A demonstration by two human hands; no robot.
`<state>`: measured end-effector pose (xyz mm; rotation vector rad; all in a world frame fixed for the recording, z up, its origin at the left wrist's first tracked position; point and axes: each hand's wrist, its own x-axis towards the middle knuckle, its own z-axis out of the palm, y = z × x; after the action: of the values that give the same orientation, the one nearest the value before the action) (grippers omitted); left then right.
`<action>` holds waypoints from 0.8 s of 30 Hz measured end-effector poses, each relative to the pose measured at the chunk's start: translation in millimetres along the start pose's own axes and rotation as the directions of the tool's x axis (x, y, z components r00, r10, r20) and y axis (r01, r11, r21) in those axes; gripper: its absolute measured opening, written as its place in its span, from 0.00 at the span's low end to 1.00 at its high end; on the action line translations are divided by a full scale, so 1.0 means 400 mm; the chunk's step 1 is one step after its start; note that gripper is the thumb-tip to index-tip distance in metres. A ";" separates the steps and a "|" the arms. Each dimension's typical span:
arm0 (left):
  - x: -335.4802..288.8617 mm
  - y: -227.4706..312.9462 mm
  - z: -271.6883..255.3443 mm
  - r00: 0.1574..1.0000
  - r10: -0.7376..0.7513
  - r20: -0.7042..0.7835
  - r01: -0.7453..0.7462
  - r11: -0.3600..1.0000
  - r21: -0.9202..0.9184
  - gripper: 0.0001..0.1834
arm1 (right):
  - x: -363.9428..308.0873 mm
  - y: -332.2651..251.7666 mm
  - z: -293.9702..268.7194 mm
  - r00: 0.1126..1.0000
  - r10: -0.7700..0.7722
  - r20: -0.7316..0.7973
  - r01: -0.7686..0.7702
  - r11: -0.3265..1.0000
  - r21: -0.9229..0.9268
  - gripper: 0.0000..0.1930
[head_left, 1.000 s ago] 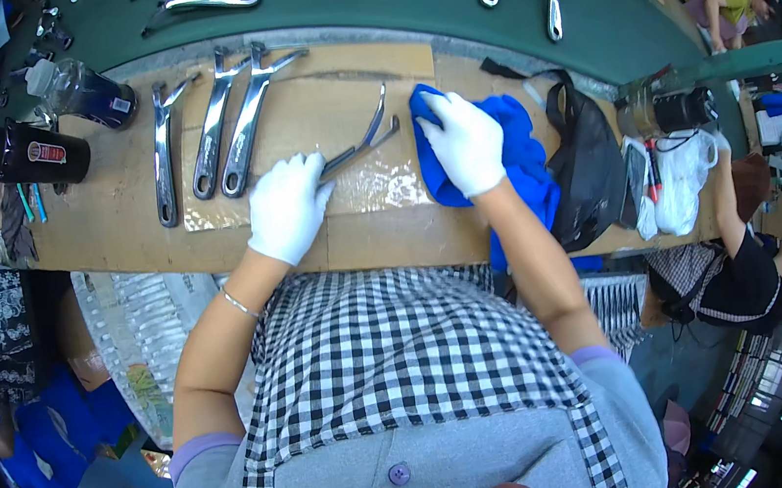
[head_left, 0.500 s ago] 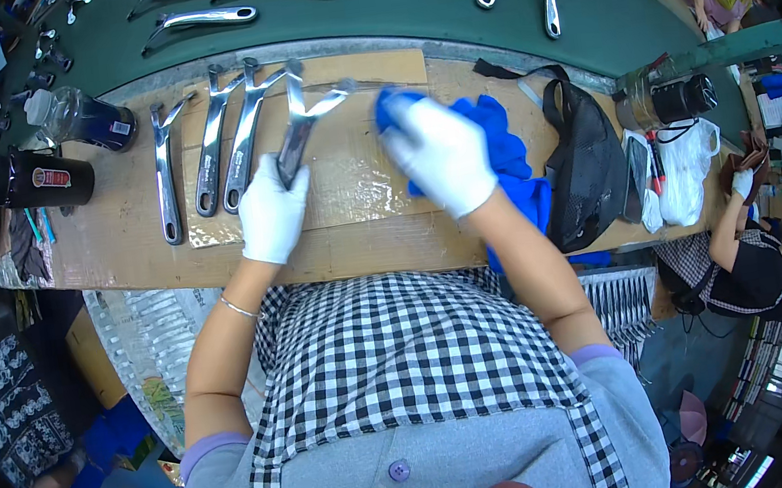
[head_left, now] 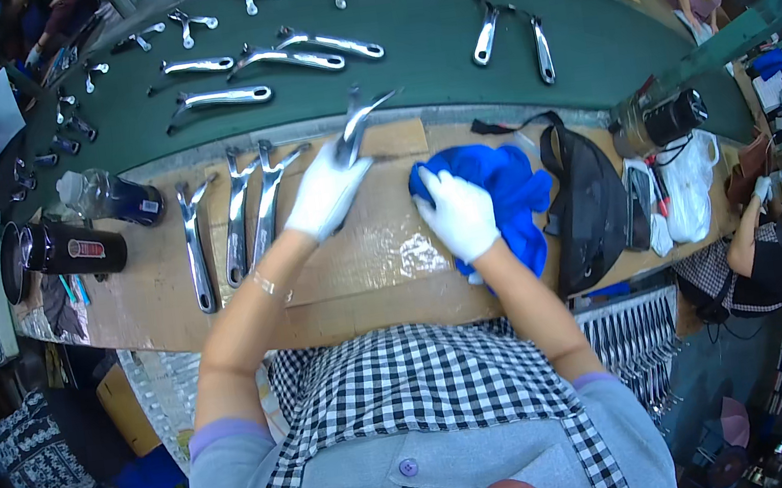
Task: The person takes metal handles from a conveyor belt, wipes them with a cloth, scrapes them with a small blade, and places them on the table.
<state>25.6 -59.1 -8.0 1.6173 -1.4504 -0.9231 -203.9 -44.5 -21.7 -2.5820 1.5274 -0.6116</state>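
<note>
My left hand (head_left: 329, 195), in a white glove, is closed around a shiny Y-shaped metal handle (head_left: 357, 130), shaped like a peeler's body. Its forked end points up and away, blurred by motion, near the bench's far edge. My right hand (head_left: 462, 215), also gloved, grips the near-left part of a bunched blue cloth (head_left: 501, 180) on the bench. The cloth and the held handle are apart. Left of my left hand, three similar forked handles (head_left: 236, 227) lie side by side, forks pointing away; my left forearm covers part of the nearest one.
A green conveyor-like surface (head_left: 425, 52) beyond the bench carries several metal handles. A clear bottle (head_left: 113, 199) and a black cup (head_left: 75, 246) stand left. A black bag (head_left: 588, 203), a white plastic bag (head_left: 693, 189) and a dark flask (head_left: 675, 116) are right. Co-workers are at far right.
My left hand has moved away from me and to the right with the handle. My right hand has come down onto the cloth. More metal pieces show on the green surface as the view tilted.
</note>
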 end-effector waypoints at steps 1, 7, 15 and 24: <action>0.076 0.084 0.014 0.990 -0.036 0.137 0.070 0.965 -0.253 0.29 | -0.012 0.000 0.007 0.998 0.038 -0.040 -0.038 0.999 -0.007 0.18; 0.483 0.153 0.043 0.946 -0.290 0.148 0.205 0.884 0.421 0.46 | -0.009 -0.002 0.017 0.996 0.016 -0.086 -0.015 1.000 0.009 0.19; 0.372 0.083 0.041 0.990 -0.028 0.137 -0.062 0.791 0.609 0.29 | -0.008 -0.003 0.014 0.996 0.009 -0.090 -0.009 1.000 0.001 0.19; -0.186 0.013 -0.022 0.879 0.385 0.280 -0.477 0.712 0.516 0.15 | 0.001 0.040 0.025 0.943 0.233 -0.238 -0.140 0.926 0.351 0.17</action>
<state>24.0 15.4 2.6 1.5008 -2.2585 -0.3424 -213.3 -54.2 -35.3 -2.1398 1.5617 -1.1347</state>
